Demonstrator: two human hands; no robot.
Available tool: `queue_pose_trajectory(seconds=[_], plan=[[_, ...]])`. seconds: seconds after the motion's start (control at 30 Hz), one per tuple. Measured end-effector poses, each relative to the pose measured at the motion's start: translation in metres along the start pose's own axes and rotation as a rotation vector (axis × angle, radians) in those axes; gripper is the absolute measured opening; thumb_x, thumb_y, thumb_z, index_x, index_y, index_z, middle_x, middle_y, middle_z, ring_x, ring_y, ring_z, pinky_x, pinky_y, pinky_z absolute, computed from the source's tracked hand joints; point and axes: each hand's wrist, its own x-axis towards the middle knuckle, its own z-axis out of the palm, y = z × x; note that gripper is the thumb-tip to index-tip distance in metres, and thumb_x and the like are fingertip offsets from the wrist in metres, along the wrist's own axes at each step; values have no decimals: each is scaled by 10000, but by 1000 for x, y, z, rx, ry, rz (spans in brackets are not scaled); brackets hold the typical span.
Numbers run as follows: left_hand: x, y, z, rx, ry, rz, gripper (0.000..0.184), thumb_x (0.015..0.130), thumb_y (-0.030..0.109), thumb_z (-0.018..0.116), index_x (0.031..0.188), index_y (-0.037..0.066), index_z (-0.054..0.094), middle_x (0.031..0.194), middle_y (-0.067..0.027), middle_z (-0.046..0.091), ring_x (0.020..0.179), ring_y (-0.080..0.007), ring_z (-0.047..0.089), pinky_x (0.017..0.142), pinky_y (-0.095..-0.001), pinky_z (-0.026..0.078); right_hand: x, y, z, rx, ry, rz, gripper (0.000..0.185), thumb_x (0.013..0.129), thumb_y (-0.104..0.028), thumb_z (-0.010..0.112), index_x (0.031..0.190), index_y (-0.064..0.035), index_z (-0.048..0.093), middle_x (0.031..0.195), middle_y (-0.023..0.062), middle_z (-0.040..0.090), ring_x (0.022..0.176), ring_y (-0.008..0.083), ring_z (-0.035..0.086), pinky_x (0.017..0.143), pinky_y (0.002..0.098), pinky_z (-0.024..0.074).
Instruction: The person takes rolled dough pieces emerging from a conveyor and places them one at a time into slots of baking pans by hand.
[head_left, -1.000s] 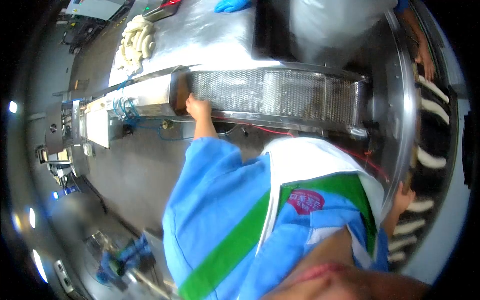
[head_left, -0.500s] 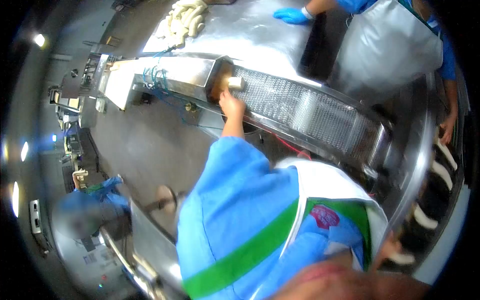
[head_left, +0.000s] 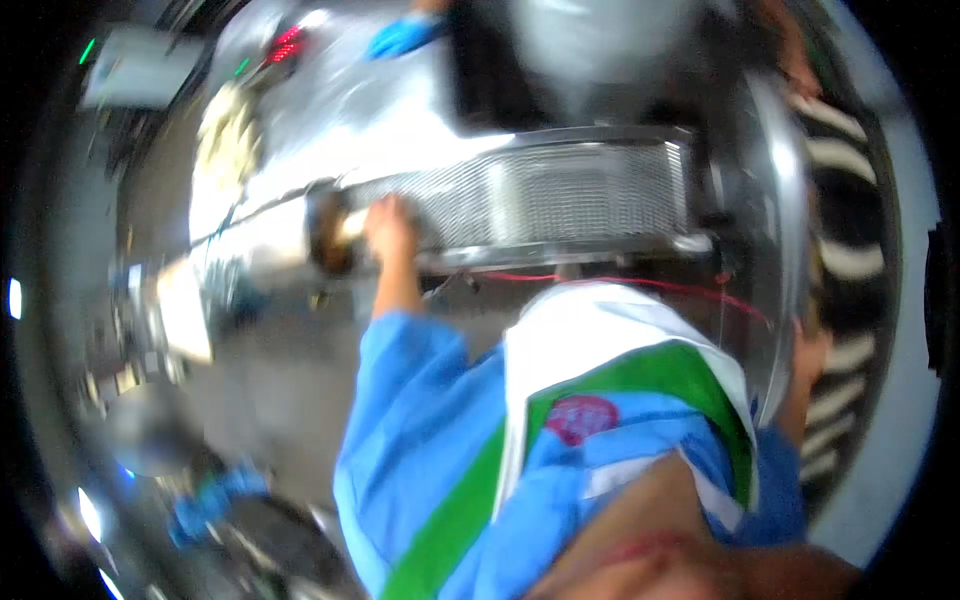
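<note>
Blurred grey floor and a shiny metal worktop fill the left of the head view I follow remotely; the worktop carries a heap of pale yellow, rounded pieces. Alongside runs a silver wire-mesh conveyor, its raised metal edges probably there to stop things slipping off sideways. One short, pale, blunt-ended piece sits at the mesh's left end, before the brownish opening of a boxy silver housing.

I see the wearer's hands well apart. The left hand is right by that piece; smear leaves me unable to tell whether its fingers grip it or merely touch it. That arm reaches far out, I judge, because the opening lies well off to the side. The right hand is at the near edge of a black belt bearing long white strips; its finger closure I cannot tell. Across the conveyor, a co-worker's blue-gloved hand rests over the worktop.
</note>
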Motion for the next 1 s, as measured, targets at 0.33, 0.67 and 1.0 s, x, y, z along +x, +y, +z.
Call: queue_pose_trajectory(seconds=[0.33, 0.67, 1.0], plan=[[-15, 20, -59, -215, -12, -123, 572, 726, 220, 667, 1223, 2, 485, 1218, -158, 527, 1082, -290, 535, 917, -410, 448, -8, -23, -51, -23, -319, 254, 632, 727, -513, 651, 1063, 15, 564, 1227, 136, 487, 1300, 263, 287, 993, 601, 260], [-146, 225, -288, -721, 242, 330, 686, 738, 374, 664, 1298, 65, 415, 1345, -209, 366, 1181, -374, 432, 951, -476, 446, -3, -16, -89, 92, -355, 258, 612, 702, -448, 669, 1112, -12, 541, 1230, 110, 485, 1308, 230, 271, 1022, 623, 187], [-173, 519, -317, -1695, 26, 649, 534, 722, 52, 663, 1198, 25, 424, 1080, -167, 523, 942, -287, 568, 706, -389, 525, 2, 21, -107, 223, -377, 13, 537, 706, -427, 665, 1032, -10, 573, 1132, 111, 533, 1228, 249, 375, 1019, 641, 153]])
